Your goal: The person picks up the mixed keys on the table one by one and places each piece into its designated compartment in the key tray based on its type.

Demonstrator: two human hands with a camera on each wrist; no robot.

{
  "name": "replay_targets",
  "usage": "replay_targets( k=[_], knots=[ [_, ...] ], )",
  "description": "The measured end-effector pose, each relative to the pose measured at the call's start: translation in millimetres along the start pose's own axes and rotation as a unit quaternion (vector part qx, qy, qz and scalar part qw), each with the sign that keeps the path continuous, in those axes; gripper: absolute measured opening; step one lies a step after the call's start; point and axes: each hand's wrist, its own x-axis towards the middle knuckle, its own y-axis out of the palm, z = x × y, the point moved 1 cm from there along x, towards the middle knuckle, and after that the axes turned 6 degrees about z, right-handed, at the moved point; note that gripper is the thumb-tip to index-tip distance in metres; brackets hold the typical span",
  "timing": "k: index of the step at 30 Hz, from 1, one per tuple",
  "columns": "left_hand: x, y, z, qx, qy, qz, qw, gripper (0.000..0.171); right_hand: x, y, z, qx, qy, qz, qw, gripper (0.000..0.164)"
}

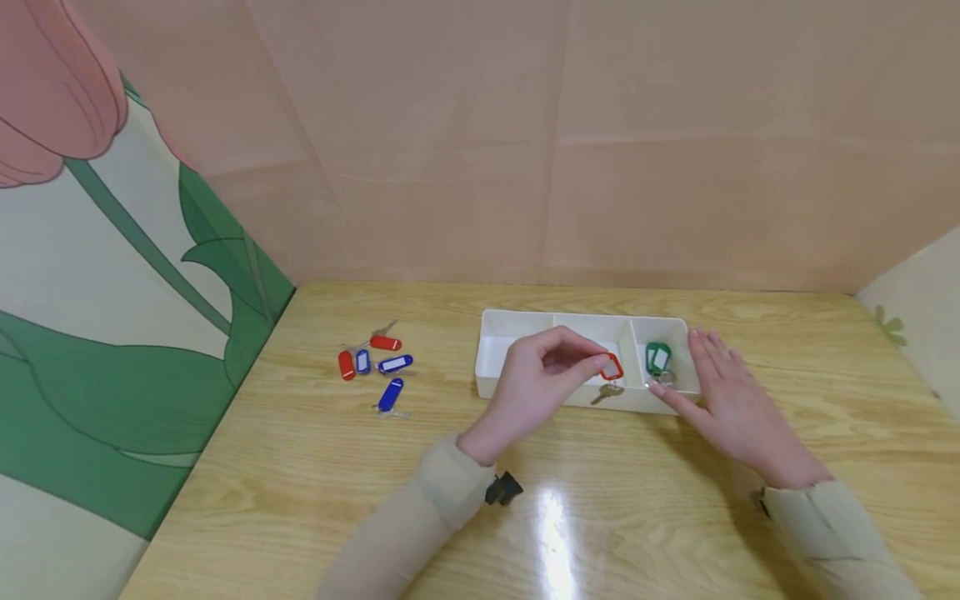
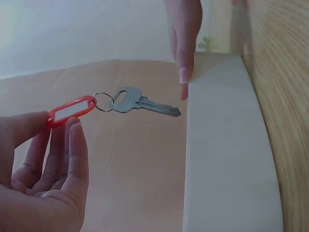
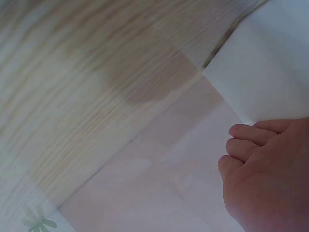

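My left hand (image 1: 536, 379) pinches a red key tag (image 2: 72, 110) between thumb and fingers, over the middle compartment of a white three-compartment box (image 1: 491, 387). A metal key (image 2: 129, 100) hangs from the tag by a thin ring, in front of the box's front wall in the head view. My right hand (image 1: 731, 404) rests against the box's right end, its fingers straight along the outer wall and its thumb touching the front rim. In the right compartment lie green key tags (image 1: 658, 358) with metal keys, partly hidden by the front wall.
Left of the box, on the wooden table (image 1: 600, 517), lie red key tags (image 1: 386, 342) and blue key tags (image 1: 390, 395) with keys, loosely grouped. A pinkish-beige backdrop (image 1: 450, 208) stands behind the table, and a flower-patterned panel (image 1: 150, 350) borders its left side.
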Motion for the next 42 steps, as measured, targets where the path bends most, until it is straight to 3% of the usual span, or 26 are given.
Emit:
replay_targets(
  k=[24,32,42],
  knots=[
    [29.2,-12.8,-4.1,0.043,0.007,-0.026,0.9987,0.01,2.1,1.4,-0.6,-0.013,0.0,0.0,1.0,0.1],
    [37.4,-16.5,1.1,0.06,-0.003,-0.022,0.998,0.009,2.1,1.9,-1.8,-0.019,-0.002,0.0,1.0,0.1],
    [45.8,-21.3,15.1,0.081,-0.041,-0.036,0.9952,0.008,1.4,2.2,-1.8,-0.017,-0.003,-0.003,1.0,0.1]
  ],
)
